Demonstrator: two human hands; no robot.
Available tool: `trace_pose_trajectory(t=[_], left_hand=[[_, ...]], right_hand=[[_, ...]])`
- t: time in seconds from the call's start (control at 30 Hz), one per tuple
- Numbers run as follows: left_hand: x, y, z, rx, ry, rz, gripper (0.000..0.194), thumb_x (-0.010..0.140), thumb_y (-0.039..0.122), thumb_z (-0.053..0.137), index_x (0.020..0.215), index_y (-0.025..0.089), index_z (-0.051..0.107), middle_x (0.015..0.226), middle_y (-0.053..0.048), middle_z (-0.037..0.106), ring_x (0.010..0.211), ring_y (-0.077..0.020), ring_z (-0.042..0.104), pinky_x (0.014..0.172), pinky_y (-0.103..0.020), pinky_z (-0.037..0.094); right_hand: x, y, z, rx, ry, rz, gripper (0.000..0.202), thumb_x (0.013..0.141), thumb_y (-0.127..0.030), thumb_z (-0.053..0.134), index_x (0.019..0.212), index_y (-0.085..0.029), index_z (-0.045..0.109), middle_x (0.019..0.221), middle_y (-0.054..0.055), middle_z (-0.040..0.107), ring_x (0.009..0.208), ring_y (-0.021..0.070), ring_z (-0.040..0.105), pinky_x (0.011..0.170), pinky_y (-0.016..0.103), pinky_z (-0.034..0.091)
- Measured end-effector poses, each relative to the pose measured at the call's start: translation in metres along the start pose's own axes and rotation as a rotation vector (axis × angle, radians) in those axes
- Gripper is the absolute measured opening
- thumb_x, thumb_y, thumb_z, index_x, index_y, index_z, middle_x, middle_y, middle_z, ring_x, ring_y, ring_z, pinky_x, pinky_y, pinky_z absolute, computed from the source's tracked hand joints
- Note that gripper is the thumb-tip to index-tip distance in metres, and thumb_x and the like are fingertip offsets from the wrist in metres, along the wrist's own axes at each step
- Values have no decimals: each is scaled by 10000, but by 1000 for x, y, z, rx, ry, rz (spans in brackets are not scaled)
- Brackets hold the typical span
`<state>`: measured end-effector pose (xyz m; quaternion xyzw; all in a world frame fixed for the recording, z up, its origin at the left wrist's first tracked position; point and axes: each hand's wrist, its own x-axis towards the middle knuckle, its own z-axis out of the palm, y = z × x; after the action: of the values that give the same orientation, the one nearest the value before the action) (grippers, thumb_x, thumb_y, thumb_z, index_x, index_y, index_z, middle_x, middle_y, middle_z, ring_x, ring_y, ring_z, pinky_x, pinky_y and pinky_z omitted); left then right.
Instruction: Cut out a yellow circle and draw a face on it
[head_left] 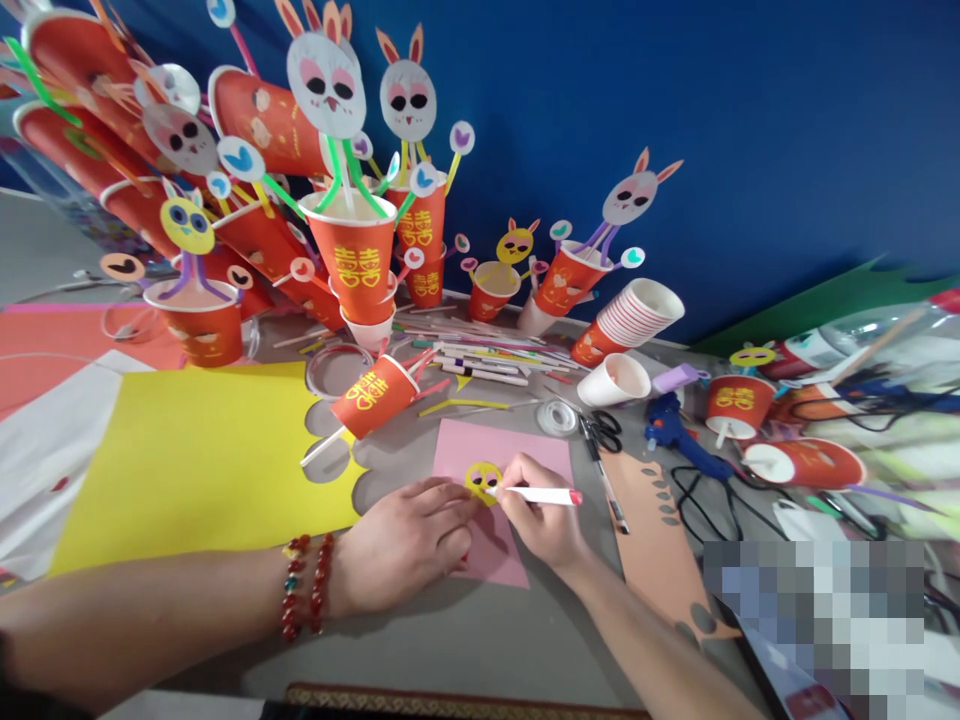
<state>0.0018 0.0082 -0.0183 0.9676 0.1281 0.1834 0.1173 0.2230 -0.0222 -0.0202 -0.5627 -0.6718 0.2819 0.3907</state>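
Your right hand (541, 510) grips a marker (541, 495) at the yellow face (484, 482), which lies on pink paper (499, 560); your left hand (409, 545) presses flat beside it. Behind, red cups (352, 255) hold rabbit-faced figures (328, 85).

Right hand (541, 510) with white marker (541, 495)

Craft workspace; coloured paper (202, 450), scissors (601, 431), glue gun (686, 437), decorated cups (352, 265).
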Motion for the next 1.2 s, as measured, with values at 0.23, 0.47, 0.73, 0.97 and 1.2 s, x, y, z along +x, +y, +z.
trace_pose_trajectory(t=[0.23, 0.47, 0.73, 0.97, 1.2], left_hand=[[-1, 0, 0, 11, 12, 2, 134, 995, 200, 523, 955, 149, 640, 1293, -104, 649, 1259, -253, 557, 1103, -416, 460], [0, 0, 0, 11, 4, 1, 118, 989, 217, 551, 959, 146, 640, 1309, -102, 640, 1277, -254, 543, 1114, -416, 449], [-2, 0, 1, 7, -1, 4, 122, 992, 212, 535, 979, 143, 636, 1328, -103, 632, 1288, -259, 536, 1110, -427, 456], [-1, 0, 0, 11, -2, 1, 144, 1009, 231, 519, 983, 154, 636, 1324, -95, 638, 1278, -257, 551, 1115, -415, 450], [-2, 0, 2, 5, 3, 0, 139, 1002, 234, 536, 957, 145, 634, 1316, -98, 641, 1274, -257, 553, 1116, -424, 450]], right_hand=[[0, 0, 0, -6, -13, -4, 195, 867, -150, 495, 692, -226, 456, 588, -51, 482, 530, 126, 454, 525, 239, 344], [-1, 1, -1, -5, -2, -7, 200, 862, -134, 496, 691, -227, 447, 583, -59, 465, 524, 122, 443, 528, 240, 333], [0, -2, 0, -6, 1, 10, 206, 867, -154, 501, 684, -228, 444, 578, -55, 459, 519, 124, 435, 519, 249, 324], [0, -1, -1, -10, 2, 9, 198, 859, -148, 507, 690, -230, 442, 582, -57, 456, 517, 123, 430, 521, 251, 327], [-1, 1, -1, 5, -16, 7, 202, 872, -150, 494, 694, -230, 441, 587, -54, 452, 525, 128, 430, 526, 254, 328]])
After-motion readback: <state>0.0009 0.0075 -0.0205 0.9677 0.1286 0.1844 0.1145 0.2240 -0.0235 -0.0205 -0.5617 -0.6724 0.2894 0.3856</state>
